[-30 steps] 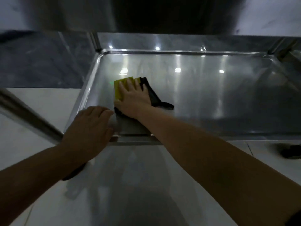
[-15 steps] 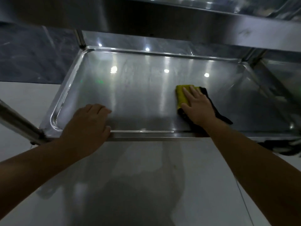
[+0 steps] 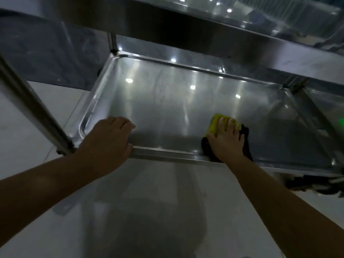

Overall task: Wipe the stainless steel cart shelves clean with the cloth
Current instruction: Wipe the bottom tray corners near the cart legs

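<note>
The cart's lower stainless steel shelf (image 3: 167, 108) is a shallow tray with a raised rim, lit by reflected ceiling lights. My right hand (image 3: 226, 138) lies flat on a yellow and black cloth (image 3: 214, 125), pressing it onto the shelf near the front rim, right of centre. The cloth's black part (image 3: 245, 140) shows beside my palm. My left hand (image 3: 109, 138) grips the front rim near the left corner, fingers curled over the edge onto the shelf.
The upper shelf (image 3: 242, 38) overhangs the far side. A cart leg (image 3: 35, 108) slants down at the left, another post (image 3: 112, 41) stands at the back left corner. Pale glossy floor (image 3: 149, 211) lies below. A dark object (image 3: 316, 185) sits on the floor at right.
My right hand slid the cloth from the shelf's left side to right of centre, close to the front rim. My left hand stayed on the front rim. The view tilted.
</note>
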`<state>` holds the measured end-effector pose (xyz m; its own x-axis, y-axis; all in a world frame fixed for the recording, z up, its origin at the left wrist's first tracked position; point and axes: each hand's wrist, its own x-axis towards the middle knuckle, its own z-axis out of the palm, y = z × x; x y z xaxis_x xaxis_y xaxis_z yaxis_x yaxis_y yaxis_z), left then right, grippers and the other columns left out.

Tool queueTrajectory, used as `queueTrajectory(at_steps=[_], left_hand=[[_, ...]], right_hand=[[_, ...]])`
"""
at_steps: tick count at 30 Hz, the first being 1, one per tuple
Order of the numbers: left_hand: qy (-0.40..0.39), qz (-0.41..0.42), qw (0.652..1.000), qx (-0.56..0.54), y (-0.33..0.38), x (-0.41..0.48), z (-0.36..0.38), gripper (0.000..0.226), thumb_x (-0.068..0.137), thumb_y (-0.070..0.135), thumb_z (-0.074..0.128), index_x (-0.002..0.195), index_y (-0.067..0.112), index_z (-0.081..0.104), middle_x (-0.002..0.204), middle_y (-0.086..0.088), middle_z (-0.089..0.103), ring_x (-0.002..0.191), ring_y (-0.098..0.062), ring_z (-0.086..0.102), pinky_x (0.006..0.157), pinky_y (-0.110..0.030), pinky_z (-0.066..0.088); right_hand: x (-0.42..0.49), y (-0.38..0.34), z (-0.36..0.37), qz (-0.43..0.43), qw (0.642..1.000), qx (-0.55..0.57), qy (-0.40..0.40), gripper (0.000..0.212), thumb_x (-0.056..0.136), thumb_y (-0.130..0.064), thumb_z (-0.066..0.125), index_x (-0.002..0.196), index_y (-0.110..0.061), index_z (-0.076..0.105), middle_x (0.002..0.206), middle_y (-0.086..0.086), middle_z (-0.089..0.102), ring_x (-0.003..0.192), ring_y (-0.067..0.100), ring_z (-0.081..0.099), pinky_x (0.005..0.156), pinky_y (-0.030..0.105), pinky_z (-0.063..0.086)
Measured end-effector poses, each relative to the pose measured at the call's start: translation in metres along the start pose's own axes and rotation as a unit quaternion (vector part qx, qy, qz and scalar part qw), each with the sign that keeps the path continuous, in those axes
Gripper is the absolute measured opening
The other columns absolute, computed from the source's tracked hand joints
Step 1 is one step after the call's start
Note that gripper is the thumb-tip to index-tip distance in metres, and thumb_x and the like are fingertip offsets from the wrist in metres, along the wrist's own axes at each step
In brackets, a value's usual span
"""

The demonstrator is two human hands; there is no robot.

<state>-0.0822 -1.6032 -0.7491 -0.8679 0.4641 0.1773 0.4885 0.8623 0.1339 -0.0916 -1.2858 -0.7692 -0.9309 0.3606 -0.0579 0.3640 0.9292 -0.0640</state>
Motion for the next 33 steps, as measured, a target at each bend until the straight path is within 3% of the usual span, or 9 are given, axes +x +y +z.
queueTrajectory(at_steps=[8, 11, 14, 18, 23, 30, 32, 33], left_hand=[[0.017, -0.022, 0.999, -0.028, -0.031, -0.065, -0.006, 0.046, 0.075, 0.031, 0.043, 0.107, 0.007, 0.064, 0.105, -0.008, 0.062, 0.093, -0.028, 0.06, 0.084, -0.035, 0.039], [-0.007, -0.042, 0.998, -0.055, -0.043, -0.081, -0.006, 0.043, 0.073, 0.029, 0.056, 0.112, 0.012, 0.063, 0.109, -0.003, 0.061, 0.097, -0.022, 0.059, 0.084, -0.035, 0.05], [-0.024, -0.047, 0.997, -0.063, -0.049, -0.097, -0.009, 0.048, 0.064, 0.025, 0.076, 0.11, 0.015, 0.065, 0.106, 0.001, 0.063, 0.095, -0.017, 0.061, 0.084, -0.031, 0.051], [-0.03, -0.046, 0.997, -0.059, -0.059, -0.113, -0.009, 0.045, 0.066, 0.026, 0.075, 0.109, 0.019, 0.064, 0.108, 0.005, 0.063, 0.099, -0.013, 0.06, 0.088, -0.029, 0.051], [-0.032, -0.039, 0.997, -0.061, -0.073, -0.117, -0.005, 0.04, 0.076, 0.026, 0.061, 0.115, 0.017, 0.058, 0.114, 0.001, 0.058, 0.102, -0.02, 0.056, 0.089, -0.035, 0.049], [-0.022, -0.063, 0.997, -0.037, -0.075, -0.122, -0.007, 0.034, 0.071, 0.017, 0.068, 0.105, 0.013, 0.065, 0.103, -0.004, 0.065, 0.091, -0.024, 0.06, 0.079, -0.036, 0.051], [-0.023, -0.069, 0.997, -0.018, -0.074, -0.125, -0.009, 0.031, 0.071, 0.017, 0.066, 0.101, 0.012, 0.067, 0.097, -0.005, 0.065, 0.085, -0.024, 0.06, 0.073, -0.035, 0.051], [-0.023, -0.069, 0.997, -0.012, -0.073, -0.125, -0.01, 0.029, 0.071, 0.017, 0.063, 0.099, 0.012, 0.067, 0.095, -0.004, 0.065, 0.082, -0.025, 0.06, 0.071, -0.035, 0.052]], right_hand=[[0.027, -0.17, 0.009, -0.157, 0.987, 0.012, -0.036, 0.07, 0.097, -0.046, 0.031, 0.153, -0.019, 0.0, 0.16, 0.01, -0.008, 0.146, 0.032, -0.007, 0.117, 0.052, -0.003], [0.046, -0.225, 0.01, -0.18, 0.981, 0.036, -0.054, 0.071, 0.095, -0.047, 0.03, 0.154, -0.021, 0.001, 0.16, 0.008, -0.009, 0.147, 0.03, -0.009, 0.116, 0.052, -0.006], [0.06, -0.27, 0.011, -0.212, 0.974, 0.042, -0.064, 0.071, 0.095, -0.047, 0.03, 0.154, -0.022, 0.0, 0.16, 0.008, -0.009, 0.147, 0.028, -0.01, 0.117, 0.052, -0.006], [0.065, -0.311, 0.009, -0.266, 0.959, 0.048, -0.082, 0.07, 0.095, -0.048, 0.032, 0.153, -0.025, 0.0, 0.161, 0.005, -0.009, 0.147, 0.024, -0.011, 0.117, 0.048, -0.006], [0.032, -0.313, 0.013, -0.349, 0.933, 0.026, -0.088, 0.073, 0.096, -0.041, 0.036, 0.153, -0.017, -0.003, 0.161, 0.005, -0.01, 0.147, 0.026, -0.011, 0.117, 0.047, -0.005], [-0.058, -0.255, 0.008, -0.478, 0.858, -0.065, -0.178, 0.076, 0.1, -0.043, 0.032, 0.15, -0.016, -0.018, 0.156, 0.004, -0.027, 0.143, 0.023, -0.024, 0.117, 0.045, -0.009], [-0.075, -0.236, 0.011, -0.501, 0.846, -0.063, -0.174, 0.084, 0.096, -0.046, 0.043, 0.15, -0.019, -0.015, 0.157, 0.0, -0.025, 0.144, 0.019, -0.022, 0.117, 0.039, -0.009], [-0.082, -0.228, 0.016, -0.515, 0.845, -0.05, -0.136, 0.088, 0.092, -0.046, 0.052, 0.152, -0.019, -0.007, 0.159, 0.001, -0.015, 0.146, 0.019, -0.013, 0.118, 0.04, -0.003]])
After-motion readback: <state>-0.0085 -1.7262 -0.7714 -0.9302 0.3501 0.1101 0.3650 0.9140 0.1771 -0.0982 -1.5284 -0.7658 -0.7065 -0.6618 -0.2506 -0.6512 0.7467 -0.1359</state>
